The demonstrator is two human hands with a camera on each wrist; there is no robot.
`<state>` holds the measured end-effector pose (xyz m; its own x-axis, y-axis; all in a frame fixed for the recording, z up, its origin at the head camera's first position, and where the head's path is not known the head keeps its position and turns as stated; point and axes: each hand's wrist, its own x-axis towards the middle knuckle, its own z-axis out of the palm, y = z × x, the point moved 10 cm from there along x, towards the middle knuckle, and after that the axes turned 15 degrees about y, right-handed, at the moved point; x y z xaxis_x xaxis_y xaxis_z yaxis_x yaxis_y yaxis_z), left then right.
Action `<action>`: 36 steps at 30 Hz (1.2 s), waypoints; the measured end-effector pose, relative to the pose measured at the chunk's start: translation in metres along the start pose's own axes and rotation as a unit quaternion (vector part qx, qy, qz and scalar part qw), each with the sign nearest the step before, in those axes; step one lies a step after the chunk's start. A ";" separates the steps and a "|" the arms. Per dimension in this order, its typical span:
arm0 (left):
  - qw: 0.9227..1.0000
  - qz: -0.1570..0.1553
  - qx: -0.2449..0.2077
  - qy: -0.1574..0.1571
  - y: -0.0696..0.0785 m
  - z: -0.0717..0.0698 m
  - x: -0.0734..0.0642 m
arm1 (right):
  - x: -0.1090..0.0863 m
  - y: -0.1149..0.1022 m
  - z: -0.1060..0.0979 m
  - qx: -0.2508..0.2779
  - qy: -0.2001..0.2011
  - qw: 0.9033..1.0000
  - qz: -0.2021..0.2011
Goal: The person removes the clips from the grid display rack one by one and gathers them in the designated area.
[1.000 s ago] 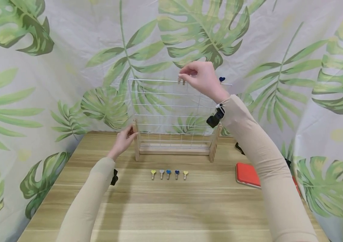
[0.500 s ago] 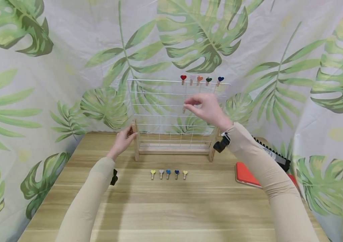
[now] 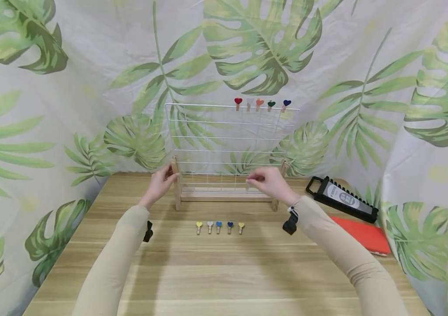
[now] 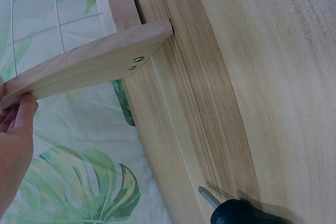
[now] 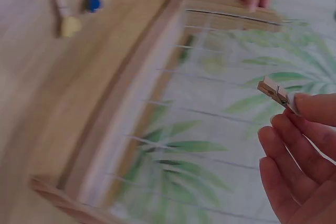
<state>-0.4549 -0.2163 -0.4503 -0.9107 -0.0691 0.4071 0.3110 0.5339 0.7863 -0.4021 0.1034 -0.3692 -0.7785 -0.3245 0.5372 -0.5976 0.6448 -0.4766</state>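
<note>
My right hand (image 3: 273,182) pinches a small wooden clothespin (image 5: 274,92) between thumb and fingertips. Part of a whitish tip on it shows beside the thumb in the right wrist view. The hand is low in front of a white wire grid rack (image 3: 208,150) with wooden feet. Its left wooden post (image 4: 94,66) is held by my left hand (image 3: 159,184). Along the grid's top rail, towards the right, sit heart clothespins: red (image 3: 238,102), pale, orange (image 3: 259,103), green (image 3: 271,104) and dark blue (image 3: 286,104).
Before the rack lies a row of clothespins with yellow (image 3: 198,226), pale, blue (image 3: 218,225), dark blue (image 3: 230,225) and yellow hearts. On the right lie a black toothed holder (image 3: 342,199) and a red flat case (image 3: 363,237). A screwdriver (image 4: 231,208) shows in the left wrist view.
My right hand has come down from the top rail with the clothespin, to near the rack's base. The clothespins it hid on the rail now show. The left hand has stayed on the post.
</note>
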 end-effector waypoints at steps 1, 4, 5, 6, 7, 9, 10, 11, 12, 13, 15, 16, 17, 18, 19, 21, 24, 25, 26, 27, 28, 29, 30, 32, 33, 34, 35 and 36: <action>1.000 -0.001 -0.001 0.001 -0.001 -0.001 0.000 | -0.006 0.008 0.007 0.002 -0.005 1.000 0.008; 1.000 -0.004 0.001 0.003 -0.003 -0.002 0.001 | -0.023 0.030 0.029 0.006 -0.023 0.999 0.031; 1.000 -0.004 0.000 0.004 -0.003 -0.002 0.001 | -0.029 0.037 0.036 0.007 -0.031 0.999 0.040; 1.000 -0.004 0.000 0.001 -0.003 -0.002 0.001 | -0.035 0.044 0.043 0.010 -0.040 0.998 0.052; 1.000 -0.005 0.000 -0.001 -0.004 -0.001 0.000 | -0.041 0.049 0.048 0.012 -0.047 0.997 0.061; 1.000 -0.006 0.001 -0.005 -0.004 0.000 -0.001 | -0.054 0.058 0.058 0.015 -0.061 0.995 0.073; 1.000 -0.007 0.001 -0.006 -0.004 0.000 -0.001 | -0.059 0.062 0.062 0.016 -0.066 0.995 0.077; 1.000 -0.006 -0.001 -0.006 -0.004 0.000 -0.001 | -0.065 0.065 0.066 0.015 -0.071 0.994 0.082; 1.000 -0.006 0.000 -0.006 -0.004 0.001 -0.001 | -0.069 0.069 0.070 0.011 -0.075 0.993 0.087; 1.000 -0.005 -0.002 -0.005 -0.004 0.001 -0.001 | -0.074 0.071 0.073 0.007 -0.078 0.993 0.086; 1.000 -0.002 -0.004 -0.003 -0.003 0.001 -0.001 | -0.082 0.077 0.079 0.003 -0.086 0.992 0.095; 1.000 -0.001 -0.004 -0.003 -0.003 0.001 -0.001 | -0.086 0.080 0.082 0.002 -0.091 0.990 0.103; 1.000 0.000 -0.004 -0.002 -0.003 0.001 0.000 | -0.089 0.083 0.084 0.000 -0.097 0.989 0.108; 1.000 0.001 -0.004 -0.002 -0.003 0.001 0.000 | -0.092 0.084 0.087 0.000 -0.102 0.989 0.111; 1.000 0.002 -0.005 -0.002 -0.002 0.001 0.000 | -0.095 0.086 0.089 0.001 -0.107 0.988 0.115; 1.000 0.001 -0.005 -0.002 -0.002 0.001 0.000 | -0.099 0.089 0.092 0.005 -0.113 0.986 0.125; 1.000 -0.001 -0.007 -0.002 -0.001 0.001 0.001 | -0.102 0.091 0.095 0.006 -0.117 0.985 0.127; 1.000 -0.001 -0.009 -0.002 0.000 0.002 0.001 | -0.103 0.091 0.096 0.005 -0.119 0.985 0.127; 1.000 -0.001 -0.009 -0.001 0.000 0.002 0.001 | -0.103 0.091 0.097 0.005 -0.121 0.984 0.129; 1.000 0.000 -0.010 -0.001 0.000 0.002 0.001 | -0.104 0.091 0.097 0.004 -0.124 0.984 0.131; 1.000 0.000 -0.010 -0.001 0.000 0.002 0.001 | -0.104 0.091 0.098 0.004 -0.127 0.983 0.132; 1.000 0.001 -0.010 -0.001 0.000 0.002 0.001 | -0.105 0.091 0.098 0.004 -0.130 0.982 0.133; 1.000 0.001 -0.010 0.000 0.001 0.002 0.001 | -0.106 0.091 0.099 0.004 -0.133 0.982 0.134; 1.000 0.000 -0.011 0.000 0.000 0.002 0.001 | -0.107 0.091 0.100 0.006 -0.140 0.981 0.135; 1.000 -0.001 -0.011 -0.001 0.000 0.002 0.001 | -0.107 0.091 0.101 0.006 -0.142 0.981 0.135; 1.000 -0.001 -0.011 -0.001 0.000 0.002 0.001 | -0.108 0.091 0.101 0.007 -0.144 0.980 0.135; 1.000 -0.002 -0.011 -0.001 0.000 0.002 0.001 | -0.108 0.092 0.102 0.007 -0.146 0.980 0.134; 1.000 -0.002 -0.010 -0.002 -0.001 0.002 0.001 | -0.108 0.092 0.102 0.008 -0.147 0.980 0.135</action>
<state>-0.4567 -0.2147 -0.4516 -0.9131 -0.0688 0.4019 0.3119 0.5171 0.7971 -0.3926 0.1275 -0.5426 -0.9287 -0.3308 0.1674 -0.3636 0.7244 -0.5857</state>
